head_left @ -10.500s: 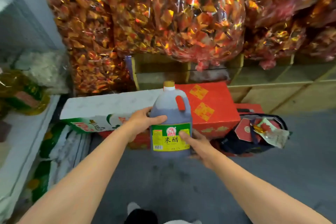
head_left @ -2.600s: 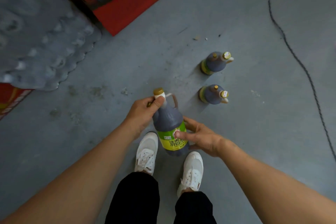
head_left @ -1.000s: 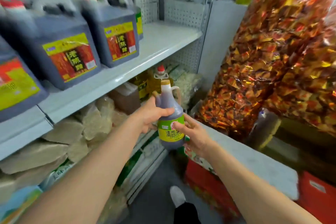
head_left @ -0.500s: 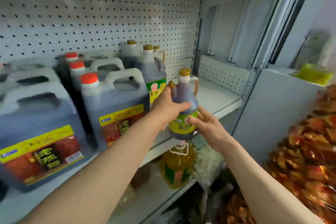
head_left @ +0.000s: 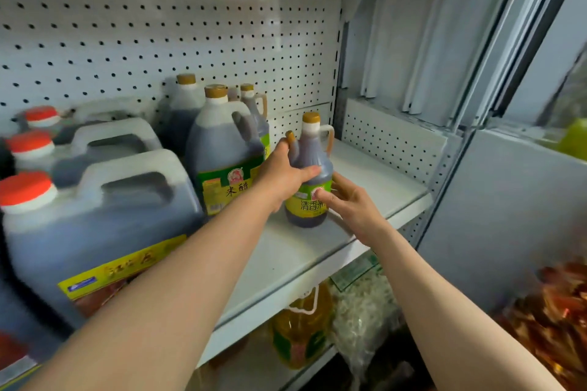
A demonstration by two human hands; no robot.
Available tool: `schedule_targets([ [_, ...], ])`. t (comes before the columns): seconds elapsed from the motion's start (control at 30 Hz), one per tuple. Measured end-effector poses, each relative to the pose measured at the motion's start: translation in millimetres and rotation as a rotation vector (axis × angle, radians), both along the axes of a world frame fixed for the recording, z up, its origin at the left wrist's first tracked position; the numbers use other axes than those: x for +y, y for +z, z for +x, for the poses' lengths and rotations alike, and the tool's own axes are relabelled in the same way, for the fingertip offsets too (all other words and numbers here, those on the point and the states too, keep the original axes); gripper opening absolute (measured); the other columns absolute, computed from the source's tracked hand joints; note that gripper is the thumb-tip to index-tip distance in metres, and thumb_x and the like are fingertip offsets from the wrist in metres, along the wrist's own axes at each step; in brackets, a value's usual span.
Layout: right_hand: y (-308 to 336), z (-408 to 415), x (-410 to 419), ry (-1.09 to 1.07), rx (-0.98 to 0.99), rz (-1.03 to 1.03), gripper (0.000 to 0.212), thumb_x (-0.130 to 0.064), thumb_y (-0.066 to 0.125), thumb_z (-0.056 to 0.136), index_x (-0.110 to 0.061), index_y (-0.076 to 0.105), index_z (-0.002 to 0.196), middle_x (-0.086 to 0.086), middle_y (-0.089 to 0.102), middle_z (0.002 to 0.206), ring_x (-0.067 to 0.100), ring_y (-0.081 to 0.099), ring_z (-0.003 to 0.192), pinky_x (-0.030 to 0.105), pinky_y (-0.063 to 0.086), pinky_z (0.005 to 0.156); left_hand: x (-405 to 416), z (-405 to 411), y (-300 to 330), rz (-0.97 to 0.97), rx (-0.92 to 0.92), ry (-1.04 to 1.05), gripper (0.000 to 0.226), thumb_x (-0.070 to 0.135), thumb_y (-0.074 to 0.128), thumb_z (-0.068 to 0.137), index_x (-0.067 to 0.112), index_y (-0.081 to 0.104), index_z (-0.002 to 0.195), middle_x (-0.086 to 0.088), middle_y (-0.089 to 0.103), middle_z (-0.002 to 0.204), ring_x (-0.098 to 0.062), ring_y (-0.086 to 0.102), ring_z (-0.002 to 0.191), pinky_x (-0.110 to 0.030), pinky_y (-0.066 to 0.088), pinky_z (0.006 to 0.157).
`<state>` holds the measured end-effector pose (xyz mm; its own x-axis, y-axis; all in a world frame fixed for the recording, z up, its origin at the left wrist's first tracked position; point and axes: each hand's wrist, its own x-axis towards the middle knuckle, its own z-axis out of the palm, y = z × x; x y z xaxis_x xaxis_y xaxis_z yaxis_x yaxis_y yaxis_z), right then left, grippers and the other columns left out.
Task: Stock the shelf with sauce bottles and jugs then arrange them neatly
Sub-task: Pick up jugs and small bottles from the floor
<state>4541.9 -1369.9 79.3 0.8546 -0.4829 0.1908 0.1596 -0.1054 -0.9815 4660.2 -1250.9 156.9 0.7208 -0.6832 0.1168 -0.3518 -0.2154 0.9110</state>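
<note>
The jug (head_left: 222,149) just left of the held bottle (head_left: 309,181) reads 米醋 on its green-and-yellow label; the bottle's own label reads 清香, further characters covered; the big jugs' labels farther left are blurred

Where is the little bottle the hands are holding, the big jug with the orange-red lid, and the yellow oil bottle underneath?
little bottle (head_left: 306,205), head view, on its green and yellow label.
big jug (head_left: 95,225), head view, on its dark front wall.
yellow oil bottle (head_left: 300,332), head view, on its body below the shelf.
</note>
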Motion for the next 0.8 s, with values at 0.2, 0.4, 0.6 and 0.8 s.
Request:
schedule_targets([
  [0.2, -2, 28, -31, 0.026, -0.05, 0.115, 0.06, -0.024, 0.069, 0.086, -0.015, 0.053, 0.143, 0.007, 0.068, 0.131, 0.024, 0.063, 0.121, 0.037, 0.052, 0.1, -40, 25, 0, 0.047, 0.019, 0.055, 0.082, 0.031, 0.079, 0.083, 0.023, 0.031, 0.149, -0.002, 0.045, 0.149, -0.029, 0.048, 0.133, -0.049, 0.045, 0.106],
  [0.4, 0, 60, -61, 0.039, -0.055, 0.147, 0.066, -0.034, 0.075, 0.079, -0.015, 0.055, 0.139, 0.007, 0.069, 0.127, 0.022, 0.066, 0.116, 0.034, 0.053, 0.095, -71, 51, 6, 0.054, 0.116, 0.085, 0.085, 0.028, 0.077, 0.085, 0.026, 0.025, 0.152, -0.002, 0.041, 0.152, -0.03, 0.045, 0.135, -0.054, 0.044, 0.106],
  [0.6, -5, 94, -89, 0.055, -0.065, 0.138, 0.055, -0.022, 0.069, 0.085, -0.011, 0.055, 0.138, 0.01, 0.068, 0.127, 0.022, 0.066, 0.114, 0.034, 0.054, 0.098, -94, 76, 9, 0.032, 0.16, 0.099, 0.072, 0.022, 0.076, 0.087, 0.025, 0.035, 0.145, 0.0, 0.05, 0.144, -0.028, 0.052, 0.127, -0.049, 0.046, 0.103],
  [0.8, -10, 128, -114, 0.023, -0.026, 0.08, 0.067, -0.033, 0.074, 0.08, -0.014, 0.056, 0.141, 0.003, 0.07, 0.127, 0.022, 0.065, 0.118, 0.038, 0.052, 0.102, -115, 104, 14, 0.114, 0.141, 0.145, 0.078, 0.022, 0.075, 0.087, 0.023, 0.03, 0.15, -0.005, 0.046, 0.148, -0.031, 0.05, 0.129, -0.049, 0.048, 0.101],
])
